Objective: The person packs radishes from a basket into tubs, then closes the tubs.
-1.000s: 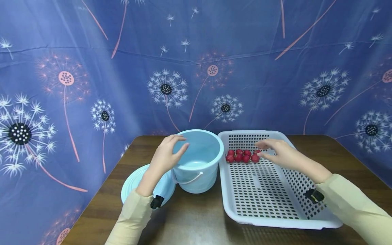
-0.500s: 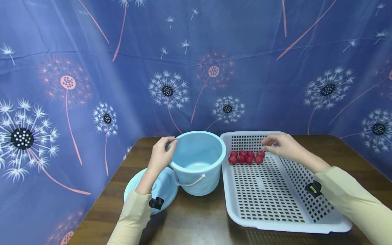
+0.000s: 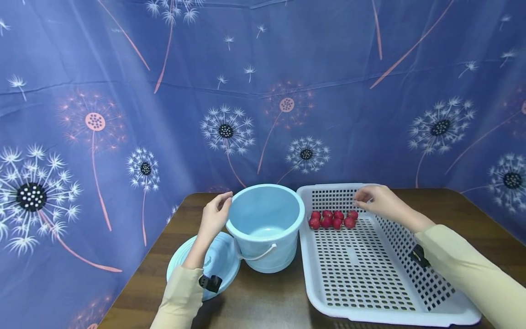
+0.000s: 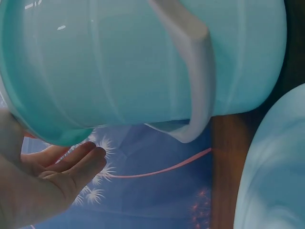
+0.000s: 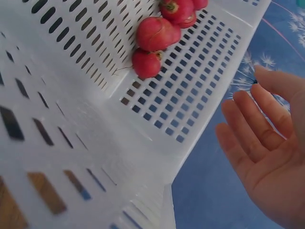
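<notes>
A light blue bucket (image 3: 263,256) with a pale handle (image 3: 263,252) stands upright on the table. My left hand (image 3: 214,214) is beside its left rim, fingers loosely bent, fingertips right at the rim. In the left wrist view the fingers (image 4: 83,164) are clear of the bucket wall, while the rim partly hides the thumb side. Several red radishes (image 3: 332,220) lie grouped at the far left of a white perforated basket (image 3: 361,260). Over the basket's back right, my right hand (image 3: 376,200) holds nothing; its fingers (image 5: 248,124) are relaxed.
A round light blue lid (image 3: 222,262) lies on the wooden table (image 3: 263,304), left of the bucket and partly under the left forearm. The basket stands close to the bucket's right side. A blue dandelion-print cloth (image 3: 263,114) hangs behind the table.
My left hand has drawn back left from over the bucket's mouth to its rim. My right hand has moved right, away from the radishes. The view has tilted up slightly.
</notes>
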`<state>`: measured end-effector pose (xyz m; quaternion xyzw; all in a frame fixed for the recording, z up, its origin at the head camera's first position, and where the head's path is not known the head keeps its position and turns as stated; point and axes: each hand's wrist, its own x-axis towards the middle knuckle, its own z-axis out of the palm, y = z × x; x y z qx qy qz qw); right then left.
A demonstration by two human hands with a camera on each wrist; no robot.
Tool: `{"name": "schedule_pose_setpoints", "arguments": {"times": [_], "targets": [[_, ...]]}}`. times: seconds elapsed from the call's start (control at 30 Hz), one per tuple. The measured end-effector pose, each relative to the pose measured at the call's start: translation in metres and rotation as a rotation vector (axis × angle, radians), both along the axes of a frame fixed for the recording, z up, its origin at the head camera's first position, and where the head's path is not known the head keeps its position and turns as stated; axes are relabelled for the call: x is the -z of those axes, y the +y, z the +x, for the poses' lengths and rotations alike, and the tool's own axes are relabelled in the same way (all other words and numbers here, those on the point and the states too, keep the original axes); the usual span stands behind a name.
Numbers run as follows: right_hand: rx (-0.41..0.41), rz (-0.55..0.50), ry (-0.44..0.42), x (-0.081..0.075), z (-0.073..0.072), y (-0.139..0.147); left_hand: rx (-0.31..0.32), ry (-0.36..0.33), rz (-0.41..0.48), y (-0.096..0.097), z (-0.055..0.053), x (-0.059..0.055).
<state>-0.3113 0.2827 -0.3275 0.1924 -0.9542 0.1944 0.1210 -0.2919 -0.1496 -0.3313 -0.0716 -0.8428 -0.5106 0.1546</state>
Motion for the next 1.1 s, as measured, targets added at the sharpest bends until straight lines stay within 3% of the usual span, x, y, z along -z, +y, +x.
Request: {"name": "schedule_pose_setpoints", "arguments": {"times": [0.27,0.67,1.0,1.1], "targets": [[-0.048,0.048,-0.046,0.007,-0.010,-0.005,0.042,-0.081,0.094,-0.002,-0.004,0.010],[-0.016,0.070,-0.118,0.022,-0.014,-0.008,0.056,-0.098,0.198,0.000,-0.007,0.016],[-0.060,0.126,-0.236,0.035,-0.016,-0.014,0.064,-0.120,0.253,0.001,-0.008,0.016],[-0.080,0.151,-0.232,0.038,-0.015,-0.015,0.064,-0.123,0.263,0.002,-0.007,0.015]]}}
